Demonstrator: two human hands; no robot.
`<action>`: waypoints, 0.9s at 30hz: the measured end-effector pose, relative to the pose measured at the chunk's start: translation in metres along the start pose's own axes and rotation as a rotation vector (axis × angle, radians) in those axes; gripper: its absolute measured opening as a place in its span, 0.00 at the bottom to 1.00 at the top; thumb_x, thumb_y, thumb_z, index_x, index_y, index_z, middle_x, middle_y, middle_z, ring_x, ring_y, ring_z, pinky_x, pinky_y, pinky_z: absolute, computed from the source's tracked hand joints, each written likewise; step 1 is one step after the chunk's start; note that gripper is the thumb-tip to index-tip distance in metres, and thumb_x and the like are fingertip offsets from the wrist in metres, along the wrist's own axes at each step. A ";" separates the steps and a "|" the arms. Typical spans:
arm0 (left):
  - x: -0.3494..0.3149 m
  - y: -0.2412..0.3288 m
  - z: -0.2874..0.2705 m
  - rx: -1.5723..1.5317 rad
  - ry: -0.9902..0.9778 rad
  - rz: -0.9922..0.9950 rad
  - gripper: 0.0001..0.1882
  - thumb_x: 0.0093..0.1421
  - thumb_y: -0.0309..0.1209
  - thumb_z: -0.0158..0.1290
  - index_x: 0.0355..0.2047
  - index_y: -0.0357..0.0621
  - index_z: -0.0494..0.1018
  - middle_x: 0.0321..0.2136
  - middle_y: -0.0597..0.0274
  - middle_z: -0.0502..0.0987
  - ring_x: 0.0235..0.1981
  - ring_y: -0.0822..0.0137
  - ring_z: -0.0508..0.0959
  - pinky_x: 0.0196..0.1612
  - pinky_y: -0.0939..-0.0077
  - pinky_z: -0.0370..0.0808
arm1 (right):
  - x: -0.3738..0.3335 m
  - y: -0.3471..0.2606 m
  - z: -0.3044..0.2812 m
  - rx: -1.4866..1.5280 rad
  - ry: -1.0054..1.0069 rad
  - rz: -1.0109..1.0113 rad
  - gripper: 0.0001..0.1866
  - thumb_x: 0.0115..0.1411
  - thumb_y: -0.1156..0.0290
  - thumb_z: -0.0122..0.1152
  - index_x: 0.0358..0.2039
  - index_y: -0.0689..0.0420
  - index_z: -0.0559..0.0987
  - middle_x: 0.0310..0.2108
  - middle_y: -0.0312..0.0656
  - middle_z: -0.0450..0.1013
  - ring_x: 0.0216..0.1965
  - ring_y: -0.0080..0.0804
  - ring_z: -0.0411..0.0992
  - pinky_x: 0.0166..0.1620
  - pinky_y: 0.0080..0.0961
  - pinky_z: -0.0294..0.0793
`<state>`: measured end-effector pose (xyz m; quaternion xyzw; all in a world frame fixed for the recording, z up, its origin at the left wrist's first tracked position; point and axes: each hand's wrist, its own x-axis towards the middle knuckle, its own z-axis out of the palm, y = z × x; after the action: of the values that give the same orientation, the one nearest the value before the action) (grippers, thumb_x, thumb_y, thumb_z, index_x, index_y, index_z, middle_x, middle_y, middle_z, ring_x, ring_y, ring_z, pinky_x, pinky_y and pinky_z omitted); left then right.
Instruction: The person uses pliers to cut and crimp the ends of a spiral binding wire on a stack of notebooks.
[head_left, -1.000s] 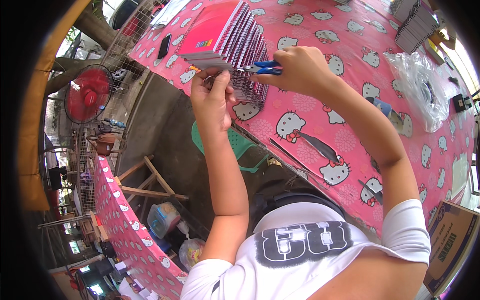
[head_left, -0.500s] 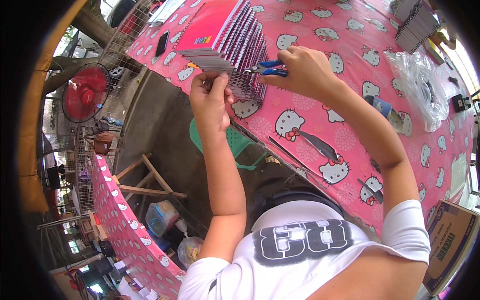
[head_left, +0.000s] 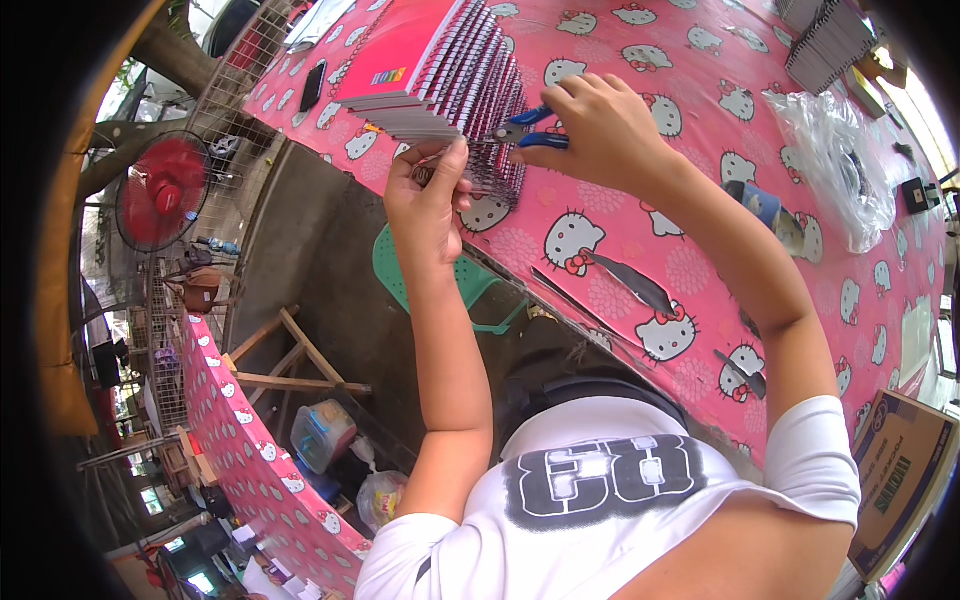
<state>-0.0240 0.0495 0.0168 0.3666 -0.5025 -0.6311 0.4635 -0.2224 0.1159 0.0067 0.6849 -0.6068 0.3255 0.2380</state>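
A tall stack of spiral-bound notebooks (head_left: 400, 55) with a red cover on top stands at the table's edge, its dark wire bindings facing right. My right hand (head_left: 600, 125) grips cutting pliers (head_left: 545, 140) by their blue handles, which are spread a little. The jaws are at the wire bindings low on the stack. My left hand (head_left: 430, 195) is closed by the stack's near corner, thumb and fingertips pinched close to the plier jaws. A small brown coiled bit shows inside its curled fingers, but what the fingertips pinch is too small to tell.
On the pink patterned tablecloth (head_left: 610, 205) lie a dark blade-like piece (head_left: 630, 280), a phone (head_left: 313, 87), a clear plastic bag (head_left: 840, 175) and a blue cup-like container (head_left: 760, 207). More spiral notebooks (head_left: 830, 50) stand far right. A green stool (head_left: 470, 285) is under the table edge.
The stack and table sit slightly further left in the picture. My right hand and the pliers have shifted slightly, and the handles are spread wider than before. My left hand stays by the stack's corner.
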 end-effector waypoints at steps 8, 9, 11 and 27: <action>0.003 -0.006 -0.013 0.051 0.016 0.030 0.18 0.52 0.26 0.65 0.39 0.36 0.69 0.23 0.63 0.76 0.18 0.77 0.73 0.18 0.86 0.67 | 0.013 -0.021 -0.013 0.101 -0.630 0.363 0.28 0.46 0.42 0.67 0.25 0.58 0.77 0.24 0.42 0.74 0.29 0.39 0.75 0.33 0.35 0.74; 0.000 -0.004 -0.012 0.053 0.020 0.024 0.18 0.52 0.26 0.65 0.39 0.36 0.69 0.24 0.63 0.76 0.19 0.77 0.74 0.18 0.86 0.67 | 0.005 -0.017 -0.011 0.099 -0.504 0.309 0.28 0.47 0.42 0.67 0.24 0.58 0.77 0.24 0.42 0.74 0.29 0.39 0.75 0.33 0.35 0.74; -0.003 -0.002 -0.002 0.049 0.019 0.008 0.18 0.52 0.26 0.65 0.39 0.36 0.69 0.24 0.62 0.76 0.19 0.77 0.74 0.18 0.86 0.67 | -0.012 -0.003 -0.001 0.080 -0.254 0.207 0.28 0.47 0.41 0.66 0.24 0.58 0.77 0.24 0.42 0.74 0.29 0.39 0.75 0.32 0.35 0.74; -0.001 -0.016 0.008 0.214 0.009 0.091 0.18 0.52 0.24 0.63 0.40 0.35 0.68 0.26 0.61 0.76 0.19 0.77 0.73 0.19 0.85 0.67 | -0.010 0.013 0.017 -0.035 0.100 -0.055 0.32 0.49 0.36 0.62 0.18 0.57 0.76 0.17 0.40 0.72 0.21 0.40 0.74 0.27 0.36 0.73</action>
<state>-0.0342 0.0539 0.0032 0.3937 -0.5809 -0.5507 0.4520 -0.2328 0.1083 -0.0132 0.6801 -0.5808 0.3419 0.2886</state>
